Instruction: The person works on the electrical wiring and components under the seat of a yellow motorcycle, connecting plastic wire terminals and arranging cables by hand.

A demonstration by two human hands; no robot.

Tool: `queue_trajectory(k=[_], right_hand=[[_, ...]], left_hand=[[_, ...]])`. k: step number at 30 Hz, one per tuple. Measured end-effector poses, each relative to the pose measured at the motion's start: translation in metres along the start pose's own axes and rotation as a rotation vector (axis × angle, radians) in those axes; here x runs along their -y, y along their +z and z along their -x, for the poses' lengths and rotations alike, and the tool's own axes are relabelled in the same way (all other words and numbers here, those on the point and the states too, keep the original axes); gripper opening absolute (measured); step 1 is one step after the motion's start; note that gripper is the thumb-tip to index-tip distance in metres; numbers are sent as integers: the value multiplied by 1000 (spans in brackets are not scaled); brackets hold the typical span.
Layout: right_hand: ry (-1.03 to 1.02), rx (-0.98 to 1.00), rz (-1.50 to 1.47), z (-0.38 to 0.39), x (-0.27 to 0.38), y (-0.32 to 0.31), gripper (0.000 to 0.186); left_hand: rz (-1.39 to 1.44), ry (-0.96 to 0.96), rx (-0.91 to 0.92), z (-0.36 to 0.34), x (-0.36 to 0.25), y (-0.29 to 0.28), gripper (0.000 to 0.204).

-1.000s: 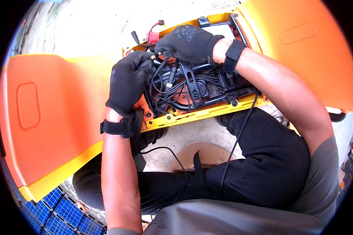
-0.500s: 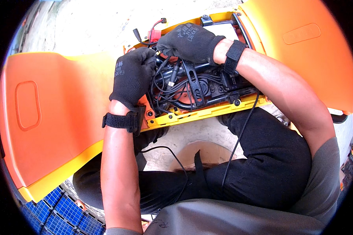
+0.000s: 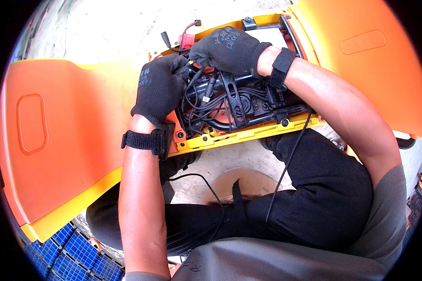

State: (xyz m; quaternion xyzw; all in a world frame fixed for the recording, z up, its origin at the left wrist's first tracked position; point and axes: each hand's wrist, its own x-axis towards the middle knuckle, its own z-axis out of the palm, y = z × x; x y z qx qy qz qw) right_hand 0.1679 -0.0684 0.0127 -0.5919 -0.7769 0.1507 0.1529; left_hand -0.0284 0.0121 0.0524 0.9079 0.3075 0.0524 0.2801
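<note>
My left hand (image 3: 160,86) and my right hand (image 3: 229,50), both in black knit gloves, meet above the open middle of an orange and yellow vehicle body (image 3: 98,107). Their fingertips are pinched around a small cable connector (image 3: 190,62); only a bit of yellowish end shows between them. Below the fingers lies a tangle of black cables (image 3: 206,112) beside a slotted black metal bracket (image 3: 232,96). One loose black cable there ends in a pale-tipped plug (image 3: 208,96). Just beyond my hands stand a red connector (image 3: 187,41) and a black plug (image 3: 165,38) on its lead.
Large orange panels flank the opening, the right panel (image 3: 361,61) rising beyond my right forearm. A thin black cable (image 3: 293,154) hangs over the yellow front rail (image 3: 244,133) and across my legs. Blue grid crates (image 3: 82,248) are at lower left.
Both hands stay pinched together at the same spot. They have barely shifted, with a slight drift of the whole view.
</note>
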Motion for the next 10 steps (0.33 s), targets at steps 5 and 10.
queue_trajectory(k=[5, 10], right_hand=[[22, 1, -45, 1, 1, -2, 22], [10, -11, -62, 1, 1, -3, 23]], left_hand=[[-27, 25, 15, -1, 1, -1, 15], [4, 40, 22, 0, 2, -1, 16]])
